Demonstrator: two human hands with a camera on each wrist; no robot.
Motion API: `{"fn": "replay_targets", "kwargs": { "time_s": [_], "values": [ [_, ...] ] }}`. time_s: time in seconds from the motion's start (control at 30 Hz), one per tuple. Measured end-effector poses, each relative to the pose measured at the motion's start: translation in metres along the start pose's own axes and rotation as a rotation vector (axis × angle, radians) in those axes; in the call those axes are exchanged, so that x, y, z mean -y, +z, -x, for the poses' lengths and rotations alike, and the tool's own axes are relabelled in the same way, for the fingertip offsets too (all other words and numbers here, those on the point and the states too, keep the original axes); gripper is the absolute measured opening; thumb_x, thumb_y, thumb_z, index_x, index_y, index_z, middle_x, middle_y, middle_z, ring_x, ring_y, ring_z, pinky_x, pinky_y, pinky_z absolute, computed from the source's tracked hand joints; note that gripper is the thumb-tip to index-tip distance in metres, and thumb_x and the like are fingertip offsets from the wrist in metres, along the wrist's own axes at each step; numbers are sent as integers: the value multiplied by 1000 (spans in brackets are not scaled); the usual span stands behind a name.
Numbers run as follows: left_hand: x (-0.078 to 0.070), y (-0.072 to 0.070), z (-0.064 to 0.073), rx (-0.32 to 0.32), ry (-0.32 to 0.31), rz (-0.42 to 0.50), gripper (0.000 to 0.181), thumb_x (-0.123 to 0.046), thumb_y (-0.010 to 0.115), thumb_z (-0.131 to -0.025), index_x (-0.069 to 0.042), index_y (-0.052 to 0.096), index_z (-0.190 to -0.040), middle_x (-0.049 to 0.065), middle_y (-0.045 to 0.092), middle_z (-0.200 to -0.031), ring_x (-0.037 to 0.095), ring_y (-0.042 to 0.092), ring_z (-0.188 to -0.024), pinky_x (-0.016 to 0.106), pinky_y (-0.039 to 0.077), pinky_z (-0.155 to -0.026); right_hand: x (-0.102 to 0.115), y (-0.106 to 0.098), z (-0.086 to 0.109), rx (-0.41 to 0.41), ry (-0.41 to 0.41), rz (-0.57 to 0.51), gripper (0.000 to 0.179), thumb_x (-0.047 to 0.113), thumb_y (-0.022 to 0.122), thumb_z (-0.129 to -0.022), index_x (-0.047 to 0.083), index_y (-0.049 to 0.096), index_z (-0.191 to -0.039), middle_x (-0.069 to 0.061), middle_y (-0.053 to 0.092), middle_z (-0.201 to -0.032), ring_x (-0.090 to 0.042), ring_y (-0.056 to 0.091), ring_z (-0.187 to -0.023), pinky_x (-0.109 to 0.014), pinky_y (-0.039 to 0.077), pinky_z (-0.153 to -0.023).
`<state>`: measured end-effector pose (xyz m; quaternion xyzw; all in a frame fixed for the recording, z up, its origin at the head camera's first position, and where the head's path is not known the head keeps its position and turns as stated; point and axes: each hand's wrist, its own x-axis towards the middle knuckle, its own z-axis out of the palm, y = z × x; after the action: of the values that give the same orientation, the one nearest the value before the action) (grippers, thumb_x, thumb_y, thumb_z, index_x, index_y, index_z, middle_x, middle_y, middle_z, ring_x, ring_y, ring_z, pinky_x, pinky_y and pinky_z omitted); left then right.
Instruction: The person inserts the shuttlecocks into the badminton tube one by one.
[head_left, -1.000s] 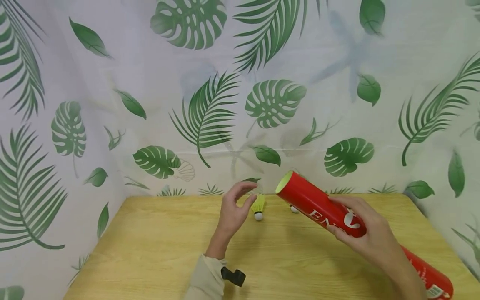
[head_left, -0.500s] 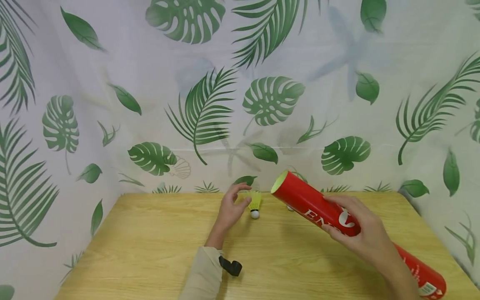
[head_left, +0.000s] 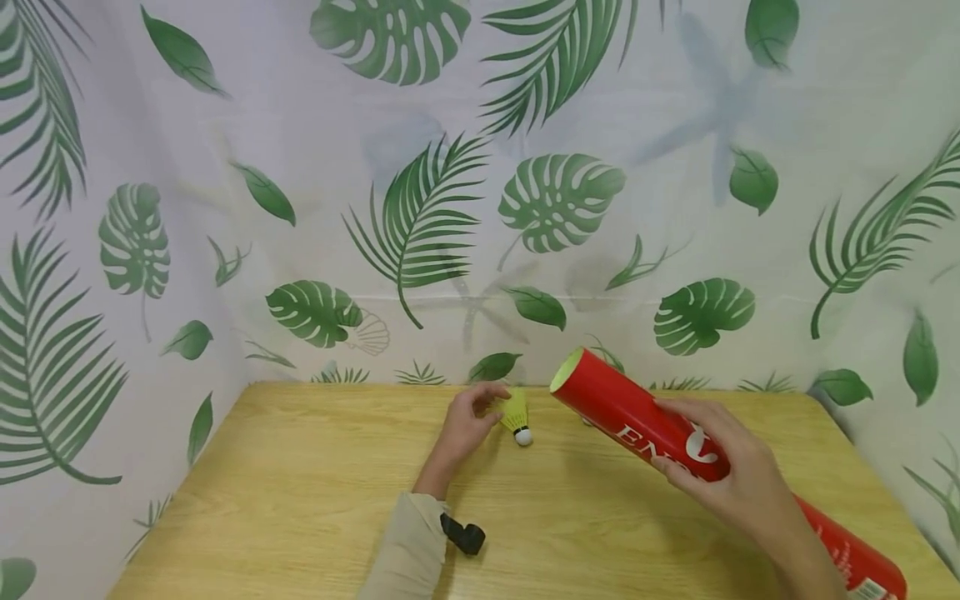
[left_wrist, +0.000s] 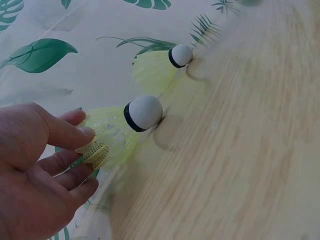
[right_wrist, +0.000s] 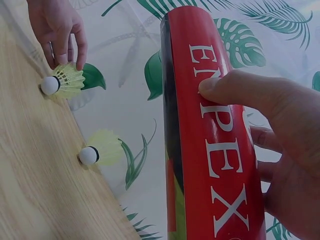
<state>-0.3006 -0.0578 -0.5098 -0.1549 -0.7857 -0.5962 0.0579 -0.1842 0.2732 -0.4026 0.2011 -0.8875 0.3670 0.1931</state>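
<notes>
In the head view my left hand (head_left: 467, 425) is at the far edge of the table, its thumb and fingers pinching the skirt rim of a yellow shuttlecock (head_left: 516, 411). The left wrist view has this shuttlecock (left_wrist: 107, 137) with its white cork tip pointing away from the hand, low over the wood. My right hand (head_left: 738, 475) grips a long red shuttlecock tube (head_left: 611, 396), tilted with its open end up and to the left. Part of the tube is hidden behind the hand and forearm. A second yellow shuttlecock (right_wrist: 102, 148) lies near the far edge, mostly covered by the tube in the head view.
The wooden table (head_left: 300, 500) meets a white cloth backdrop (head_left: 315, 167) printed with green leaves along its back and sides. A black strap mount (head_left: 463, 535) sits on the left sleeve.
My left fingers have come in from beside the shuttlecock and closed on its skirt. Its cork tip has swung slightly to the right. The right hand keeps the tube in nearly the same pose.
</notes>
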Motion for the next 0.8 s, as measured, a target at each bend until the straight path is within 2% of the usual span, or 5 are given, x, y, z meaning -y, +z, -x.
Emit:
{"fn": "replay_targets", "kwargs": {
  "time_s": [0.17,0.27,0.43,0.7,0.8],
  "values": [
    [-4,-1,0,-14,-20,-76,22,13,66,-92,-1,73,-107,15,69,-117,32,64,-108,43,54,-93,0,-1,2,0,18,6,73,9,90,-77,22,60,-142,-3,62,-131,1,49,-111,-19,55,-71],
    [-7,-4,1,-29,-16,-83,22,12,66,-92,-2,74,-106,14,70,-113,30,66,-101,38,55,-85,0,0,3,4,18,-2,73,9,90,-77,22,60,-143,-4,62,-131,1,49,-111,-19,55,-71],
    [-24,-15,5,-66,17,-40,21,11,67,-93,-1,73,-108,14,71,-112,29,67,-97,31,56,-81,0,-1,3,5,18,5,73,8,90,-77,21,59,-143,-4,62,-131,2,49,-110,-19,54,-71],
    [-56,-32,7,-145,99,56,19,10,66,-94,4,71,-112,22,68,-116,39,68,-97,39,57,-83,3,-1,-1,-6,-3,-12,75,6,91,-76,23,60,-142,0,62,-131,0,50,-111,-19,55,-71],
    [-67,-37,9,-166,127,62,18,9,66,-95,4,71,-112,21,69,-115,38,68,-93,33,57,-83,3,0,0,-6,-3,-17,74,7,90,-76,23,61,-142,-1,62,-131,1,50,-111,-19,56,-71]
  ]
}}
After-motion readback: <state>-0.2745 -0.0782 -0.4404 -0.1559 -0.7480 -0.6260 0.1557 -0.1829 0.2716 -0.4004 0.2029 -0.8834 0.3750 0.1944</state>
